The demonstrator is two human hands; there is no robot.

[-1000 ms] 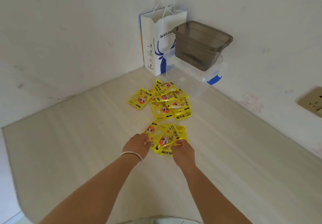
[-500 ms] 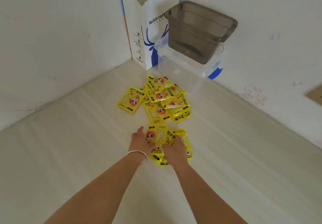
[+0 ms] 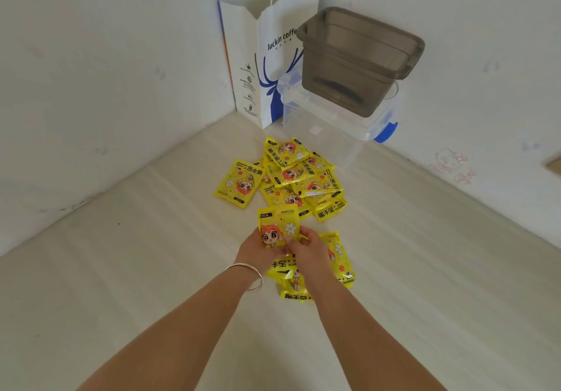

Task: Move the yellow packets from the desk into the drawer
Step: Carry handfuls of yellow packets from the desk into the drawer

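From the head camera: my left hand [image 3: 258, 249] and right hand [image 3: 306, 251] meet over the middle of the desk [image 3: 136, 269], both gripping one yellow packet [image 3: 277, 226] lifted at its lower end, fingers curled around it. Under my wrists more packets [image 3: 341, 257] lie loose on the desk. A larger heap of packets [image 3: 288, 178] sits toward the far corner, just before a clear plastic box [image 3: 334, 129] topped by a smoky grey bin [image 3: 358, 59]. A white paper bag [image 3: 261, 56] stands in the corner. A silver bangle [image 3: 249, 275] circles my left wrist.
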